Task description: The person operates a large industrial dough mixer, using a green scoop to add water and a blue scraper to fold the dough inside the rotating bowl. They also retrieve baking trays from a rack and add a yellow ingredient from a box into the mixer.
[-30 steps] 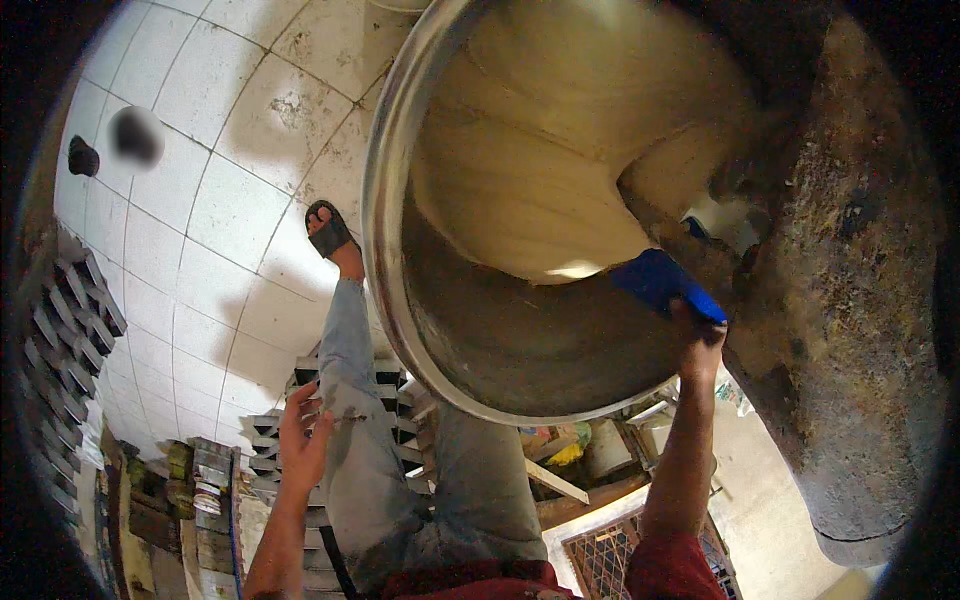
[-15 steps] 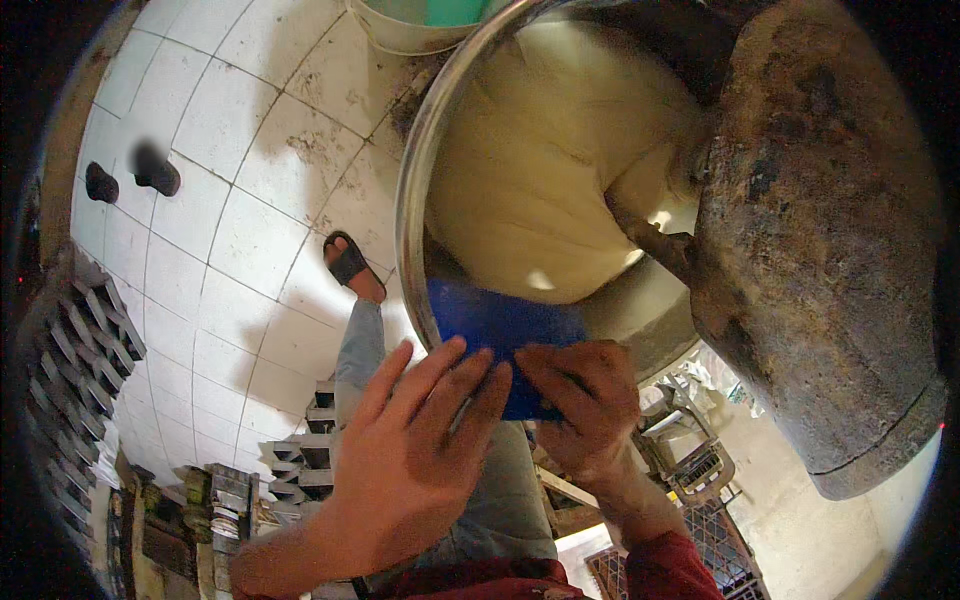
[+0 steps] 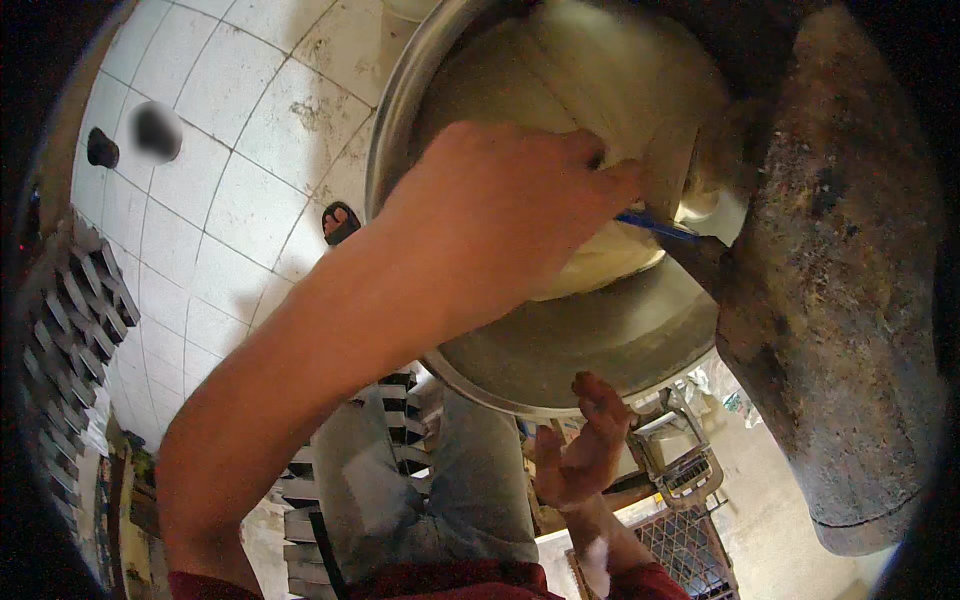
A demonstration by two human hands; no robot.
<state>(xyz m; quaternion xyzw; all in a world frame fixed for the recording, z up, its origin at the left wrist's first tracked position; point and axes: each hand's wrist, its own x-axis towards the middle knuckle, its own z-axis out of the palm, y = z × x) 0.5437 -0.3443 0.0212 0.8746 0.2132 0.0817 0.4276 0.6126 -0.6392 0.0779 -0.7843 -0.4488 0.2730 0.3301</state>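
My left hand [image 3: 520,200] reaches over the mixing bowl, its fingers closed on a blue flat scraper [image 3: 658,226]. The scraper shows nearly edge-on, close to the metal mixing arm [image 3: 700,262]. Below the hand, a large mass of pale dough [image 3: 610,70] fills the far part of the metal bowl [image 3: 590,335]; my hand and forearm hide some of it. Near the bowl's front rim my right hand [image 3: 582,455] is raised with its fingers apart, holding nothing.
A big, stained mixer head [image 3: 850,250] hangs over the bowl's right side. Black plastic crates [image 3: 685,545] stand at the lower right, and dark slatted stacks [image 3: 80,350] at the left. A sandalled foot [image 3: 340,222] rests on white floor tiles [image 3: 235,200].
My left hand has moved forward and right over the dough with the scraper, which both hands touched before. The right hand has let go and dropped back toward me.
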